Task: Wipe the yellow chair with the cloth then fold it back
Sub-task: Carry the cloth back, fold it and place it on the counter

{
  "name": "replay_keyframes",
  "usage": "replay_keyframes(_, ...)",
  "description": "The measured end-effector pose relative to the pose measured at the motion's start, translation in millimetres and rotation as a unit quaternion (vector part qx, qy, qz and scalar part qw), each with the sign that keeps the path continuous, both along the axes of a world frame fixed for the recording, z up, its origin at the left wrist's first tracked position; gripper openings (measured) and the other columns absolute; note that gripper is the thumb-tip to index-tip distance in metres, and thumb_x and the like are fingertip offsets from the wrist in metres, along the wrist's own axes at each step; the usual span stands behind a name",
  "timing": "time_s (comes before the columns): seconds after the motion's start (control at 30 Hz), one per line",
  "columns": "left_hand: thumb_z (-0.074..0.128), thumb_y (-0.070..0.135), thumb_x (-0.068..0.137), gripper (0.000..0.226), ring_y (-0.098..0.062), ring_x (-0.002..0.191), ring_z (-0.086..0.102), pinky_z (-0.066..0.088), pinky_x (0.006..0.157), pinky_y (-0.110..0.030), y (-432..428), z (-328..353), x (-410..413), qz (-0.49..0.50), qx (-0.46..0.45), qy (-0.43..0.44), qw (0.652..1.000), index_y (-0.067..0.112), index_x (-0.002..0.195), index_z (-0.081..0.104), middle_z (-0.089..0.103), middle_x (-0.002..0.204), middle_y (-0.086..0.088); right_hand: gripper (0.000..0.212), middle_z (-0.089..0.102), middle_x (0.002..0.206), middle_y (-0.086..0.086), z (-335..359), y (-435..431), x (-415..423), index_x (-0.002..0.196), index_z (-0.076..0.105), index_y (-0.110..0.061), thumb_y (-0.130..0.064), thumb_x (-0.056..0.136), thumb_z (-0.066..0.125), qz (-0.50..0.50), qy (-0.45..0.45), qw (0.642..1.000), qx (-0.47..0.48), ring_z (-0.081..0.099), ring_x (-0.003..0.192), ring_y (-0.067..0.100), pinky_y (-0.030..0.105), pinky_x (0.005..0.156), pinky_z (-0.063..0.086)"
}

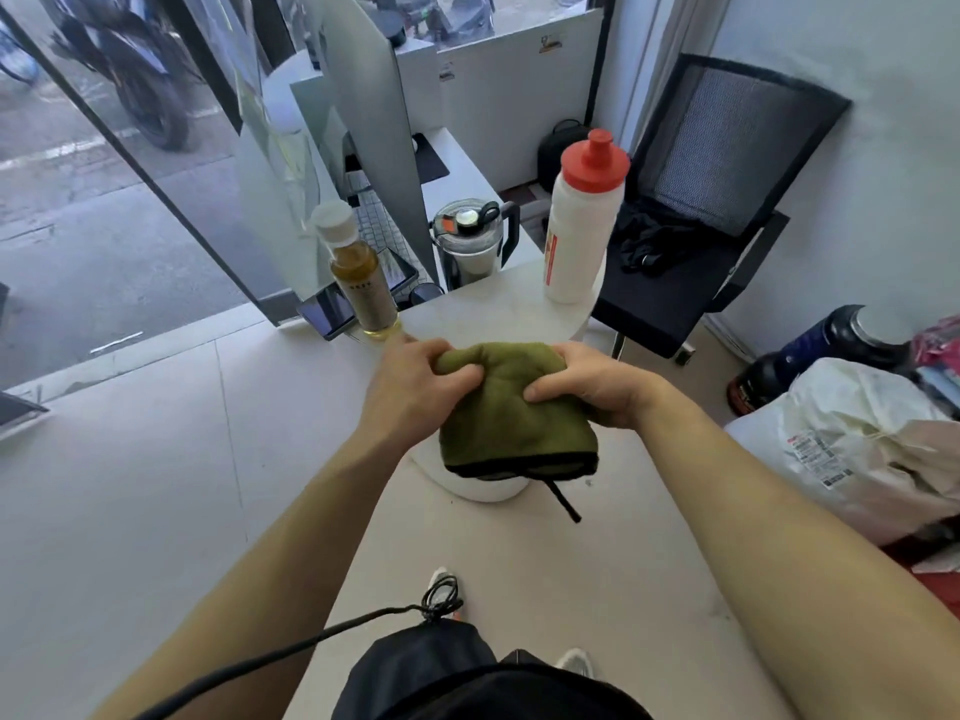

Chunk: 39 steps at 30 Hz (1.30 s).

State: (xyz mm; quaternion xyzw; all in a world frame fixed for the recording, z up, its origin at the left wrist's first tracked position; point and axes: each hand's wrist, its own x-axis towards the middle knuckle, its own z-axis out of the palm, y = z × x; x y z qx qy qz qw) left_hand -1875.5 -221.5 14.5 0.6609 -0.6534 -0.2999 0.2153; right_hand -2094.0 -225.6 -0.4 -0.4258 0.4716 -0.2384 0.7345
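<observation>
An olive-green cloth [511,423] with a black hem and a black loop hanging from it is held folded in front of me, above a small round white table [498,314]. My left hand [415,387] grips its left upper corner, thumb pressed into the fabric. My right hand [592,384] grips its right upper edge. The cloth hangs down over the table's white base [483,488]. No yellow chair shows in this view.
On the round table stand a white bottle with a red cap [582,220] and an amber bottle with a white cap [361,280]. A black mesh office chair [696,241] is behind, a clear jug [470,241] on a desk, bags [862,439] at right.
</observation>
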Motion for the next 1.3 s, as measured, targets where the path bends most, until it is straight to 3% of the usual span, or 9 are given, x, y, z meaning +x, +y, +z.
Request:
replay_keyframes(0.07, 0.073, 0.044, 0.081, 0.022, -0.017, 0.086, 0.064, 0.053, 0.072, -0.033, -14, 0, 0, 0.037, 0.038, 0.14, 0.989, 0.024, 0.089, 0.066, 0.065, 0.092, 0.001, 0.052, 0.068, 0.122, 0.021, -6, -16, 5, 0.131, 0.058, 0.0, -0.002, 0.081, 0.071, -0.049, -0.05, 0.997, 0.022, 0.068, 0.108, 0.035, 0.04, 0.089, 0.059)
replay_keyframes(0.17, 0.083, 0.041, 0.075, 0.063, -0.014, 0.106, 0.063, 0.054, 0.096, -0.037, -33, -3, 1, 0.054, 0.132, 0.304, 0.942, 0.024, 0.125, 0.049, 0.062, 0.116, 0.003, 0.06, 0.07, 0.12, 0.018, -12, -40, 15, 0.131, 0.058, -0.003, -0.015, 0.078, 0.083, -0.167, -0.011, 0.986, 0.001, 0.07, 0.108, 0.033, 0.042, 0.092, 0.058)
replay_keyframes(0.23, 0.083, 0.029, 0.075, 0.077, -0.016, 0.114, 0.057, 0.049, 0.102, -0.034, -43, -9, 1, 0.035, 0.079, 0.266, 0.96, 0.03, 0.134, 0.034, 0.051, 0.126, 0.002, 0.062, 0.072, 0.116, 0.016, -13, -50, 25, 0.127, 0.059, -0.003, -0.019, 0.075, 0.087, -0.215, 0.036, 0.976, -0.017, 0.072, 0.103, 0.03, 0.04, 0.089, 0.059)
replay_keyframes(0.37, 0.072, 0.011, 0.083, 0.064, -0.013, 0.116, 0.046, 0.039, 0.104, -0.029, -53, -22, -7, 0.072, -0.066, 0.159, 0.982, 0.027, 0.134, 0.036, 0.045, 0.129, 0.001, 0.072, 0.065, 0.125, 0.006, -14, -56, 46, 0.137, 0.052, -0.013, -0.022, 0.074, 0.086, -0.245, 0.182, 0.944, -0.124, 0.065, 0.111, 0.021, 0.035, 0.098, 0.053)
replay_keyframes(0.47, 0.069, 0.009, 0.086, 0.051, -0.022, 0.121, 0.046, 0.038, 0.106, -0.033, -58, -37, -14, 0.067, -0.127, 0.083, 0.986, 0.02, 0.129, 0.044, 0.038, 0.133, -0.006, 0.065, 0.054, 0.134, 0.004, -14, -45, 61, 0.141, 0.05, -0.018, -0.019, 0.08, 0.073, -0.248, 0.414, 0.83, -0.28, 0.051, 0.121, 0.023, 0.031, 0.101, 0.042)
replay_keyframes(0.57, 0.064, 0.016, 0.091, 0.034, -0.031, 0.126, 0.046, 0.039, 0.109, -0.04, -64, -54, -15, 0.031, -0.125, -0.023, 0.991, 0.014, 0.123, 0.052, 0.034, 0.142, -0.012, 0.028, 0.058, 0.113, 0.001, -19, -33, 67, 0.11, 0.069, -0.022, -0.021, 0.082, 0.069, -0.192, 0.569, 0.684, -0.413, 0.054, 0.104, 0.026, 0.038, 0.085, 0.049)
replay_keyframes(0.7, 0.046, 0.028, 0.099, 0.033, -0.037, 0.136, 0.034, 0.03, 0.114, -0.045, -58, -60, -5, -0.014, -0.081, -0.151, 0.985, 0.018, 0.127, 0.06, 0.03, 0.156, -0.015, 0.023, 0.061, 0.113, -0.001, -29, -26, 58, 0.106, 0.075, -0.025, -0.026, 0.094, 0.056, -0.047, 0.539, 0.78, -0.315, 0.058, 0.105, 0.023, 0.039, 0.085, 0.051)
replay_keyframes(0.83, 0.042, 0.025, 0.099, 0.042, -0.037, 0.14, 0.033, 0.032, 0.112, -0.048, -38, -50, 3, -0.066, -0.074, -0.193, 0.976, 0.02, 0.139, 0.05, 0.026, 0.16, -0.013, 0.033, 0.056, 0.128, -0.001, -18, -22, 53, 0.121, 0.069, -0.027, -0.023, 0.096, 0.049, 0.013, 0.53, 0.796, -0.293, 0.054, 0.118, 0.024, 0.042, 0.097, 0.049)
replay_keyframes(1.3, 0.056, 0.046, 0.087, 0.041, -0.023, 0.095, 0.054, 0.051, 0.083, -0.041, 54, 12, -15, 0.006, 0.02, -0.234, 0.972, 0.021, 0.118, 0.053, 0.059, 0.113, -0.003, 0.043, 0.051, 0.132, 0.011, 53, 37, 31, 0.127, 0.049, -0.016, -0.038, 0.091, 0.054, 0.155, 0.611, 0.678, -0.377, 0.048, 0.121, 0.032, 0.041, 0.082, 0.042)
